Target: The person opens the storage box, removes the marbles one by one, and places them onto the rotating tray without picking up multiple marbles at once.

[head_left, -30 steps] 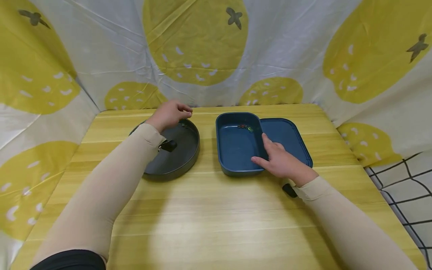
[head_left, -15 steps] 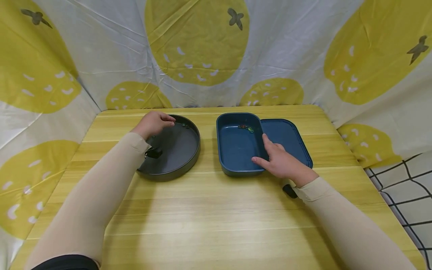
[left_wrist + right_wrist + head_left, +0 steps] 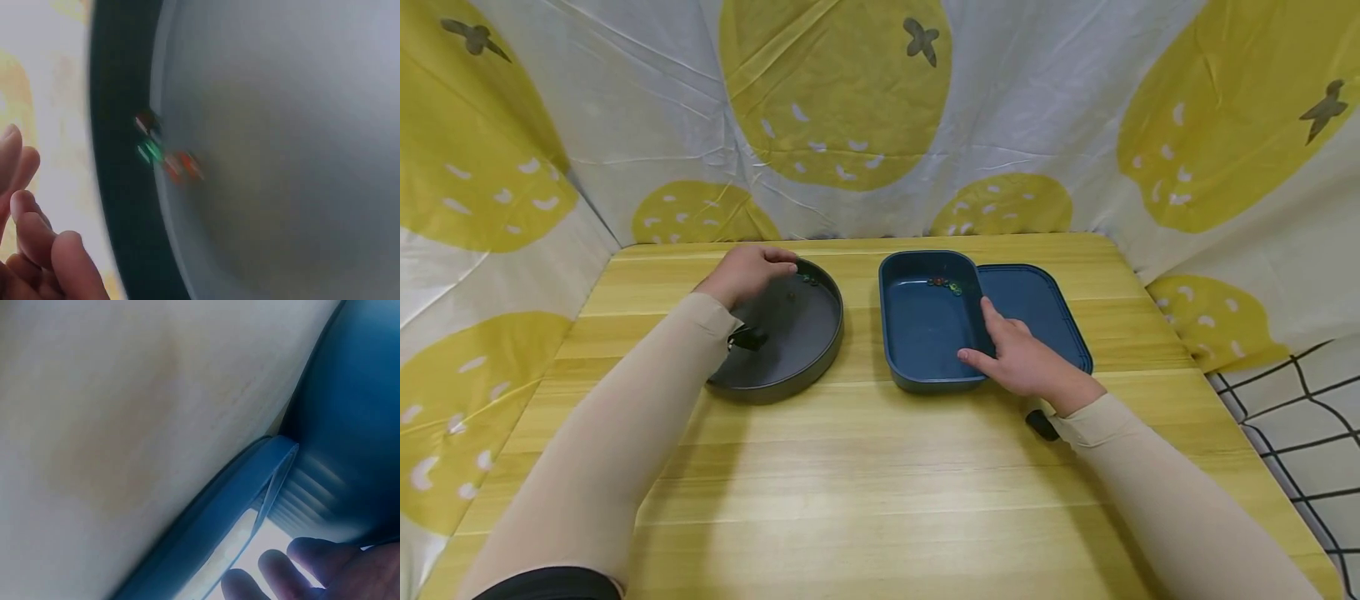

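A round dark grey pan (image 3: 801,337) sits on the left of the table. My left hand (image 3: 745,275) hovers over its far left part, fingers loosely bent. In the left wrist view, the fingers (image 3: 78,265) stand beside the pan's rim with nothing visible between them. Several small shiny red and green pieces (image 3: 187,165), blurred, lie along the pan's inner wall. To the right is a deep blue rectangular box (image 3: 925,337) with several small coloured pieces (image 3: 946,285) near its far end. My right hand (image 3: 1026,358) rests on its right rim, fingers extended, thumb reaching over the inside.
A flat blue lid (image 3: 1037,308) lies right of the box, partly hidden by the box and the right hand. Wooden table (image 3: 850,492) stretches in front. A white curtain (image 3: 1022,100) with yellow fruit prints hangs behind the table's far edge.
My left hand has come back left and down from the pan's far edge, then shifted slightly right in the last half second. The right hand and the box have kept their places.
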`<state>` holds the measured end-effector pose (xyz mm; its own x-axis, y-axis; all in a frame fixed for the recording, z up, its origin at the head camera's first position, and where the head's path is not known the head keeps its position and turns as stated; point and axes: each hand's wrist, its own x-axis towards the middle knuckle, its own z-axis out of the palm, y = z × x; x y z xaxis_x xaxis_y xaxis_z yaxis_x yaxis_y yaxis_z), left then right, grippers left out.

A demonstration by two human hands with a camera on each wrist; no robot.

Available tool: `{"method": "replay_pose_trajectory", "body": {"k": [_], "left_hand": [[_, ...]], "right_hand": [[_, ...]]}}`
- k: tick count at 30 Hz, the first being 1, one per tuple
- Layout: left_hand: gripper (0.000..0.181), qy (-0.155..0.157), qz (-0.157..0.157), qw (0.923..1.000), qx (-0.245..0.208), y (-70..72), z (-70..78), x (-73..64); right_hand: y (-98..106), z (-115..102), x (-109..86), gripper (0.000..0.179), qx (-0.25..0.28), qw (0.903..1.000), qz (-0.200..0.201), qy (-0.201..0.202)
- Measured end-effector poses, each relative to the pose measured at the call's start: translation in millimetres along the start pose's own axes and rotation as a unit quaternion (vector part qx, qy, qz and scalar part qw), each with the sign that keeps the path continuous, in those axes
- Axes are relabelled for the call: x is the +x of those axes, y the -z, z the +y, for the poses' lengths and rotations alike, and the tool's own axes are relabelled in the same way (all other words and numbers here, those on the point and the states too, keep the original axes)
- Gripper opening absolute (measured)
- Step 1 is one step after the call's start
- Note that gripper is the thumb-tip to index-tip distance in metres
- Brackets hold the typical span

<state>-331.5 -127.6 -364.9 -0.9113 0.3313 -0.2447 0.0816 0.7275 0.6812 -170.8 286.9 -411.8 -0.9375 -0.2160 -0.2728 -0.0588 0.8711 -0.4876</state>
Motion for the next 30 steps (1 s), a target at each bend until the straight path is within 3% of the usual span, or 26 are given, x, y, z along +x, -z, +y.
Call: {"method": "replay_pose_trajectory", "body": {"k": [4, 9, 14, 22, 30], "left_hand": [[0.044, -0.037, -0.008, 0.9985, -0.039, -16.6, 37.2, 5.4], [0.041, -0.084, -0.016, 0.9935, -0.076, -52.2, 90.6, 19.1], [0.04, -0.103, -0.023, 0.987, -0.121, -87.9, 126.4, 36.7], [0.039, -0.077, -0.057, 0.9919, -0.083, -136.7, 158.1, 63.6], [0.035, -0.043, -0.067, 0.9961, -0.038, -176.9, 160.1, 93.4]], "right_hand": [[0, 1, -1.0, 0.108, 0.005, 1.0, -0.001, 0.0], [0, 2, -1.8, 0.107, 0.009, 1.0, 0.001, 0.002], [-1, 2, -0.7, 0.108, 0.014, 0.9999, 0.004, 0.004], [1, 2, 1.1, 0.107, 0.014, 0.9999, 0.001, 0.01], [0, 2, 0.7, 0.106, 0.01, 0.9999, 0.009, 0.007]]}}
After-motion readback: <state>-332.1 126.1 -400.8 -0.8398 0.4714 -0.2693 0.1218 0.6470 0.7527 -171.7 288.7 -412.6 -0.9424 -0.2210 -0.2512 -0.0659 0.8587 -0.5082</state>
